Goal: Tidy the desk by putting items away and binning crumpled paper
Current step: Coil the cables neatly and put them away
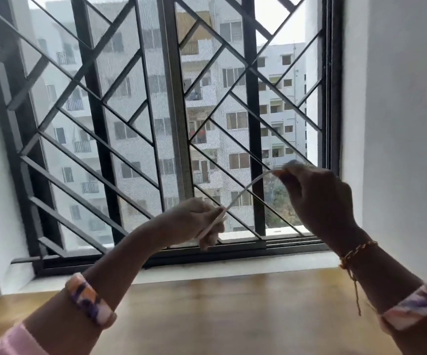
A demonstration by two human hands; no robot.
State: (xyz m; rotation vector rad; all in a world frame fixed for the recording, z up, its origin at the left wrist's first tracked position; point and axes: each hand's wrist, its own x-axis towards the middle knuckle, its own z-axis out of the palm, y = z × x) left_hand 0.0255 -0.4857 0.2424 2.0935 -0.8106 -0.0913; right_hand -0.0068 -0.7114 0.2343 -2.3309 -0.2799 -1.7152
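Cable: a thin white cable (235,198) is held up in the air in front of the window grille (135,119), above the far edge of the wooden desk (220,311); it touches neither.
Long axis: it runs on a slant from lower left to upper right, bowing slightly upward near its upper end.
Left hand: the left hand (194,221) pinches the lower end, fingers curled round it, with a short length passing down through the grip; how much hangs below cannot be told.
Right hand: the right hand (315,198) pinches the upper end between thumb and fingertips, its other fingers loosely curled; what lies past the pinch is blurred.
Which is nearer: both hands already have hold, one at each end, so neither needs to reach; the left sits lower and nearer the middle of the desk, the right higher and nearer the wall (399,124).
What the move turns on: probably the span between the two grips; to coil or fold the cable for putting away, one end would have to travel along that slanted line towards the other.
Risk: the stretch looks fairly taut, so bringing the hands together may let it sag or twist.
Storage place: none shows in this view.
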